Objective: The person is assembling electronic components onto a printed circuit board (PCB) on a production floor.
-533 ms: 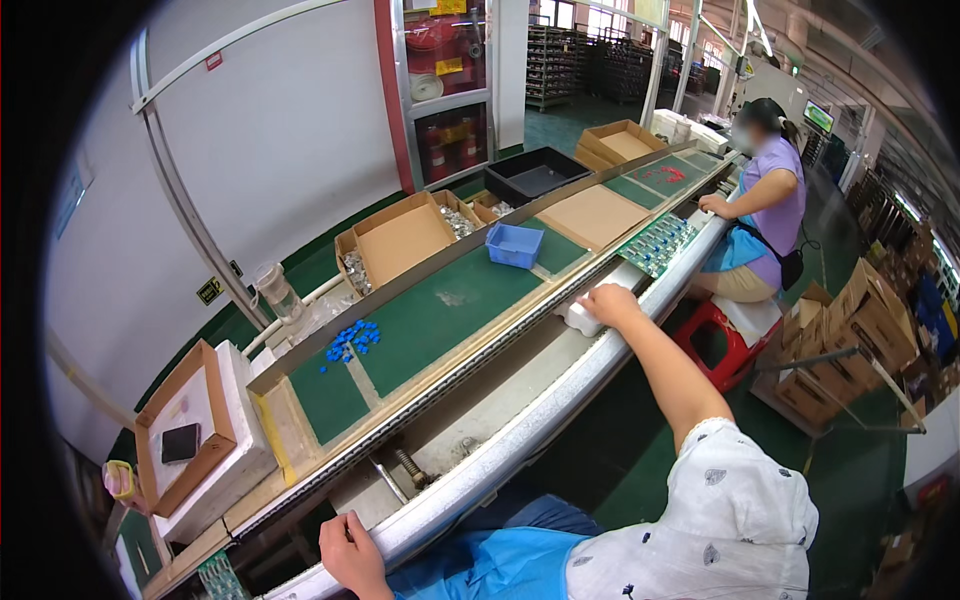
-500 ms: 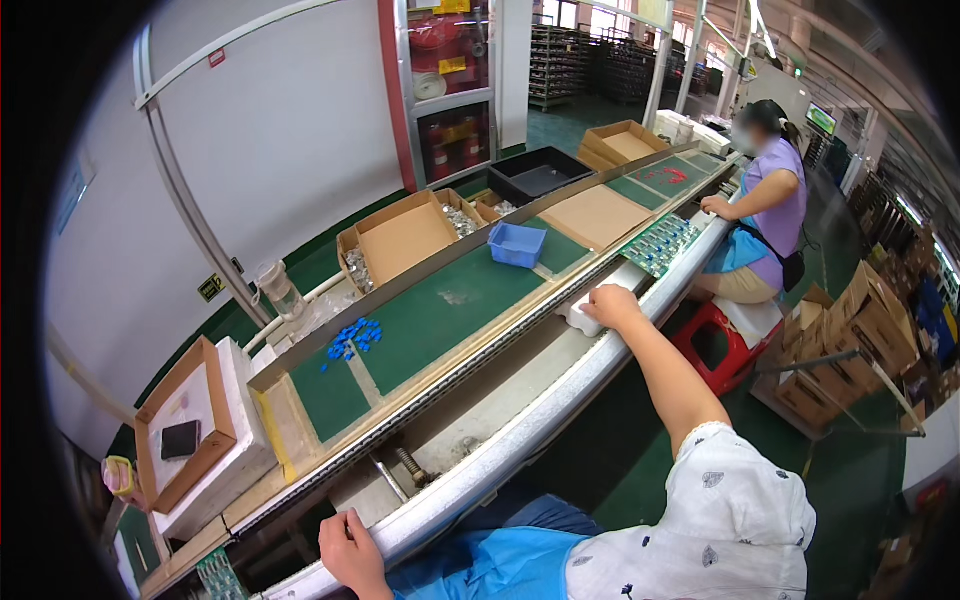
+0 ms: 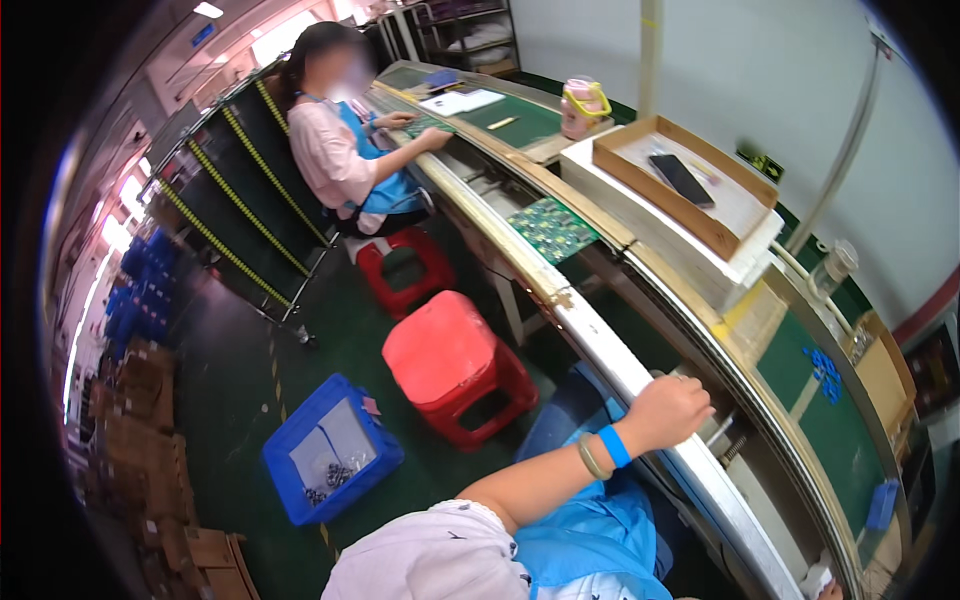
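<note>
My left hand (image 3: 668,412) rests on the pale metal rail (image 3: 600,355) along the front of the conveyor line, its fingers curled into a loose fist with nothing seen in them. A blue band and a bangle circle that wrist. Only a sliver of my right hand (image 3: 831,591) shows at the lower right edge, beside a white block (image 3: 815,578); its fingers are hidden. Farther up the line, a green circuit board (image 3: 553,232) with many small parts lies across the conveyor, apart from both hands.
A co-worker in a blue apron (image 3: 370,150) sits up the line, hands at another board (image 3: 428,128). Red stools (image 3: 440,345) and a blue crate (image 3: 285,455) stand on the floor. Beyond the conveyor are a cardboard tray (image 3: 620,150) holding a phone (image 3: 682,180), and blue pieces (image 3: 826,375).
The view has swung left, bringing the other co-worker, stools and crate into sight. My right hand, earlier plainly seen on the white block, is now mostly out of frame. My left stays on the rail.
</note>
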{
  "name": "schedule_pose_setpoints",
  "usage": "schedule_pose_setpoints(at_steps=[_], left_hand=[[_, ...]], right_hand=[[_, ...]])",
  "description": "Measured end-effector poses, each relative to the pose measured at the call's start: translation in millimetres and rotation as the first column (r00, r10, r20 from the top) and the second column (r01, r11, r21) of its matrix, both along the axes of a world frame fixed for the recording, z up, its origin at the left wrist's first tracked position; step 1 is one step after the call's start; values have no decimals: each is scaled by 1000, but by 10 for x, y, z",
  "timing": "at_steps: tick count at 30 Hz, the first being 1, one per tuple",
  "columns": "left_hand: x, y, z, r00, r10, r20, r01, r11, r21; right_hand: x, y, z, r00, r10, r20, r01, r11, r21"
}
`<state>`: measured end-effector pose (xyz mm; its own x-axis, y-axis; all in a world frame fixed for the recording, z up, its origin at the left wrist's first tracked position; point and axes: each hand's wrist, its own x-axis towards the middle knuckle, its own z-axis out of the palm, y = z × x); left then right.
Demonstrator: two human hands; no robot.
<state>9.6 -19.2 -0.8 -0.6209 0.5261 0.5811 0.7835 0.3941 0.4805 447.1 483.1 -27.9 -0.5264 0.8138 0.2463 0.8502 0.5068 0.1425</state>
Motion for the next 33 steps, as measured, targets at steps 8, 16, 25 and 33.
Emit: schedule_pose_setpoints(at_steps=[8, 16, 25, 33], left_hand=[[-233, -96, 215, 956, -202, 214, 103, 910, 402], [-1704, -1310, 106, 685, 717, -128, -715, 695, 70], [-2217, -1854, -60, 625, 776, -83, -765, 589, -260], [-1914, -1887, -54, 713, 694, -100, -694, 678, -242]], right_hand=[[103, 59, 3, 996, 70, -57, -67, 996, 59], [33, -61, 152, 1000, -12, 28, 11, 999, 35], [126, 15, 63, 995, -71, 74, 69, 997, 37], [727, 949, -470, 979, -27, -204, -11, 983, -181]])
